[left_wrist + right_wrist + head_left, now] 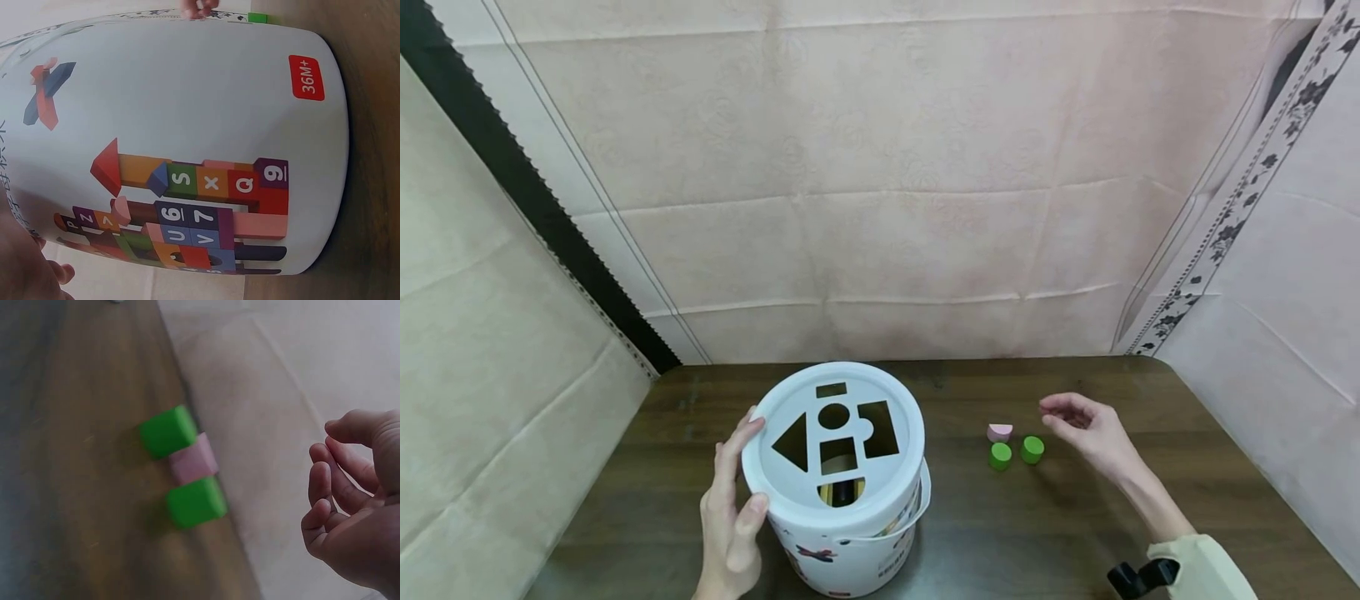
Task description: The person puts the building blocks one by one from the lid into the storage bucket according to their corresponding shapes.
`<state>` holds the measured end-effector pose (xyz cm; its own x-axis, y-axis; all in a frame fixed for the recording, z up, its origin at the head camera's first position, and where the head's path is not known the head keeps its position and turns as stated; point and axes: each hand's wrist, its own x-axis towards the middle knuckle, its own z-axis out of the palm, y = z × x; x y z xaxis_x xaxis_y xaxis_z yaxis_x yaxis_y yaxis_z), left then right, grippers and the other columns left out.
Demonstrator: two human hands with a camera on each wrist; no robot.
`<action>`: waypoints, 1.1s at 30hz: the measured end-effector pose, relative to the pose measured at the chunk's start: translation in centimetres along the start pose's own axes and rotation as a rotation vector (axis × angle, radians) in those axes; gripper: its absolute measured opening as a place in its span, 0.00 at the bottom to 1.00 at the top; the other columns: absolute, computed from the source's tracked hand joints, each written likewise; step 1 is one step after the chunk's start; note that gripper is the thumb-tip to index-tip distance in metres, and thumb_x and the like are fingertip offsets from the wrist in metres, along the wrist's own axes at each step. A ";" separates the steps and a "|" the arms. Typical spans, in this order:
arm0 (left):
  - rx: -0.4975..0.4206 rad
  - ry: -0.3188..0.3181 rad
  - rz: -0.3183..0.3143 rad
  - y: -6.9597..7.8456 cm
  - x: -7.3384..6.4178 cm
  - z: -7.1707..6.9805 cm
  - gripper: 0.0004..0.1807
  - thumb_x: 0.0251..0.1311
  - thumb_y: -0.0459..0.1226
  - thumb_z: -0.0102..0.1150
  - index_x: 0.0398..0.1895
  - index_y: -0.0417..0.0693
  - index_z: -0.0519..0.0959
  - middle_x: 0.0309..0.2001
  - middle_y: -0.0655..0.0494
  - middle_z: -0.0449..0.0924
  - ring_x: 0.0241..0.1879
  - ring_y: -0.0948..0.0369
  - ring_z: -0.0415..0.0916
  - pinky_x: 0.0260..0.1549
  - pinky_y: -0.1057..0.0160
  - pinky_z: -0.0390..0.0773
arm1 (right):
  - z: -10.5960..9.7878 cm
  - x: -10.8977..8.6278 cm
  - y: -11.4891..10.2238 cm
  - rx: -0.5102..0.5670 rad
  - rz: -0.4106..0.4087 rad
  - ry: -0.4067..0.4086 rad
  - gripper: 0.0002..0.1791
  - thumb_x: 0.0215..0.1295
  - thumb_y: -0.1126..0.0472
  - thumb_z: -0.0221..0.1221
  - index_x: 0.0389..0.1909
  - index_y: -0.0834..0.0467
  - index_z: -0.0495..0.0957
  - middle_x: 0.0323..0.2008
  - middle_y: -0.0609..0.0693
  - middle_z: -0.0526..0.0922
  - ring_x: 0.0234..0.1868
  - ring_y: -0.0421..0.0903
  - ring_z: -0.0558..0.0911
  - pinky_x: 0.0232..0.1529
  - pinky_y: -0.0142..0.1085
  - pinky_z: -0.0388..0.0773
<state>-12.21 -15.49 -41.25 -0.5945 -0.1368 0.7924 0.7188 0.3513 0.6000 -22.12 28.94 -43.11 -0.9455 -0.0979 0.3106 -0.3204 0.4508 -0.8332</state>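
Observation:
A white shape-sorter bucket point(842, 558) stands upright on the table, its white lid point(760, 467) cut with several shaped holes. Along the left edge of that lid, my left hand point(730, 525) holds the bucket between its thumb and fingers. Pictures of lettered blocks cover the bucket's wall in the left wrist view. My right hand point(1093, 433) hovers with loosely bent fingers, nothing visible in it. Just left of it are two green round-topped blocks point(1032, 450) and a pink half-round block point(999, 432), also seen in the right wrist view beside the hand.
The brown wooden table point(647, 517) ends at a pale cloth wall point(887, 250) behind, with more cloth at both sides. A white handle point(925, 496) hangs on the bucket's right side. Through the lid's front hole, yellow and black pieces show inside.

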 end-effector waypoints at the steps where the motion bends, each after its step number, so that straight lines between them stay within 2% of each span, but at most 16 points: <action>1: 0.001 -0.001 -0.002 0.0 0.0 0.0 0.30 0.64 0.44 0.47 0.66 0.35 0.72 0.67 0.39 0.71 0.68 0.54 0.66 0.61 0.27 0.35 | 0.1 -0.3 0.5 0.003 0.012 0.007 0.13 0.65 0.69 0.64 0.49 0.68 0.81 0.41 0.56 0.85 0.38 0.37 0.81 0.37 0.28 0.76; 4: 0.004 -0.005 -0.005 0.0 -0.1 -0.1 0.30 0.64 0.43 0.47 0.66 0.35 0.72 0.67 0.40 0.71 0.68 0.54 0.66 0.61 0.27 0.35 | 0.4 -1.2 1.8 0.014 0.031 0.027 0.14 0.64 0.69 0.65 0.49 0.69 0.80 0.41 0.59 0.84 0.37 0.37 0.80 0.36 0.28 0.75; 12: 0.006 -0.007 -0.006 0.0 -0.1 -0.1 0.30 0.64 0.43 0.47 0.66 0.35 0.72 0.67 0.40 0.71 0.68 0.55 0.66 0.61 0.27 0.34 | 1.3 -2.5 3.7 0.120 0.084 0.017 0.17 0.63 0.71 0.65 0.51 0.73 0.77 0.39 0.55 0.84 0.36 0.38 0.80 0.33 0.29 0.76; 18: -0.001 -0.005 0.002 0.0 -0.1 0.0 0.30 0.64 0.44 0.47 0.66 0.35 0.72 0.67 0.39 0.71 0.68 0.54 0.66 0.61 0.28 0.34 | 1.7 -2.9 4.3 0.148 0.108 0.012 0.18 0.61 0.72 0.65 0.51 0.74 0.76 0.38 0.61 0.83 0.34 0.38 0.80 0.31 0.30 0.75; 25: -0.008 -0.003 -0.011 0.0 0.0 0.0 0.30 0.64 0.44 0.48 0.66 0.36 0.72 0.67 0.40 0.71 0.69 0.53 0.65 0.61 0.27 0.34 | 2.1 -2.9 4.8 0.128 0.114 -0.006 0.18 0.60 0.74 0.65 0.52 0.72 0.77 0.34 0.60 0.82 0.33 0.39 0.79 0.32 0.30 0.75; 33: 0.007 -0.009 -0.009 0.0 -0.1 -0.1 0.31 0.65 0.46 0.48 0.66 0.36 0.72 0.67 0.40 0.71 0.68 0.54 0.66 0.61 0.27 0.35 | 2.5 -2.7 5.0 0.071 0.078 0.010 0.21 0.57 0.72 0.69 0.52 0.69 0.78 0.39 0.61 0.83 0.33 0.40 0.78 0.32 0.31 0.75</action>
<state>-12.15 -15.59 -41.34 -0.6043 -0.1321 0.7857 0.7107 0.3562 0.6066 -21.31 29.30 -49.28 -0.9671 -0.0556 0.2481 -0.2497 0.3924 -0.8853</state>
